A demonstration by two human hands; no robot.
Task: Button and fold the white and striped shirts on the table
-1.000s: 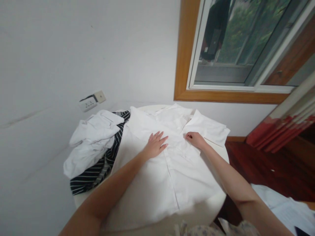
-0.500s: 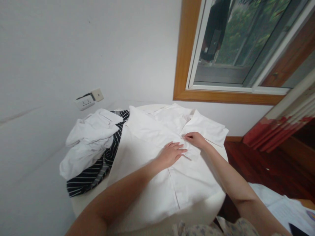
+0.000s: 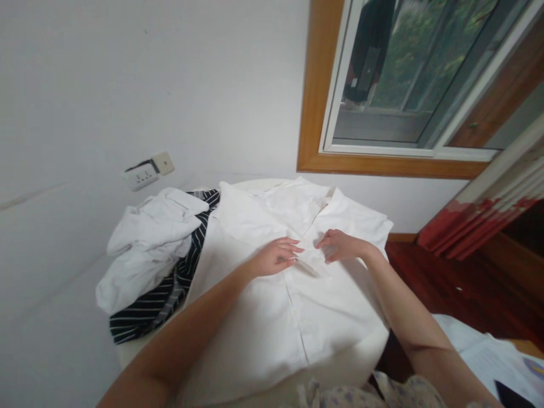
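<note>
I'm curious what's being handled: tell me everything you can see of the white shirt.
The white shirt lies flat, front up, over a round white table, collar toward the wall. It looks like thin cotton, with short sleeves. The left hand and right hand touch its chest; a striped garment lies beside it.

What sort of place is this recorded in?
Probably a room in a home: wood-framed window, wall socket, and a white shirt spread on a table beside a heap of clothes.
</note>
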